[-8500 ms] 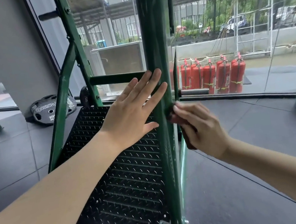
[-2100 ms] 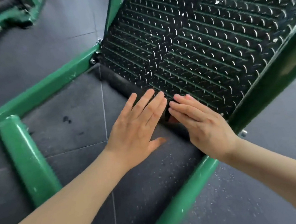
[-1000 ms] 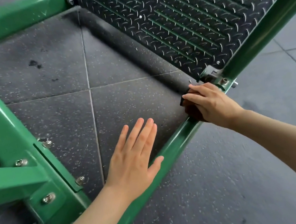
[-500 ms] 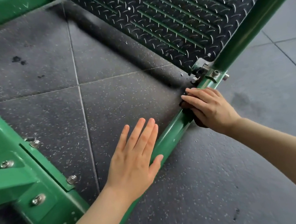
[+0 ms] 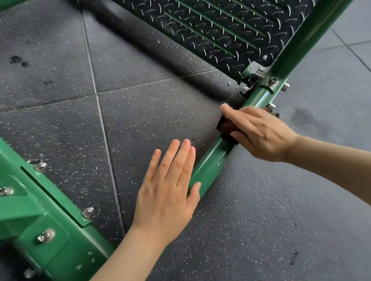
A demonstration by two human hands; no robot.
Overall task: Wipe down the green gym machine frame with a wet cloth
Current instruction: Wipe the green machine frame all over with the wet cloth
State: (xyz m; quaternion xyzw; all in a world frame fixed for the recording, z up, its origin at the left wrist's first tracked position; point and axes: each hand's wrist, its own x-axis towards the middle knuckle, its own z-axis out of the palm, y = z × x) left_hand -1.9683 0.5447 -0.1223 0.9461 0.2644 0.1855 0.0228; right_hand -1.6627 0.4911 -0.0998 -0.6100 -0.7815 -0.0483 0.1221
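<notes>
One dark cloth [image 5: 225, 126] lies gripped under the right hand [image 5: 259, 133], on the green frame rail [image 5: 210, 166].

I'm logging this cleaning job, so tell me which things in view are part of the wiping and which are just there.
Part of the job:
- dark cloth, pressed on the bar by the right hand
- green floor bar of the frame
- left hand, flat, fingers straight

Just there:
- black tread plate
- speckled rubber floor
- bolted green bracket

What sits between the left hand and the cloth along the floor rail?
Only bare green rail between left hand and dark cloth, in the head view.
</notes>
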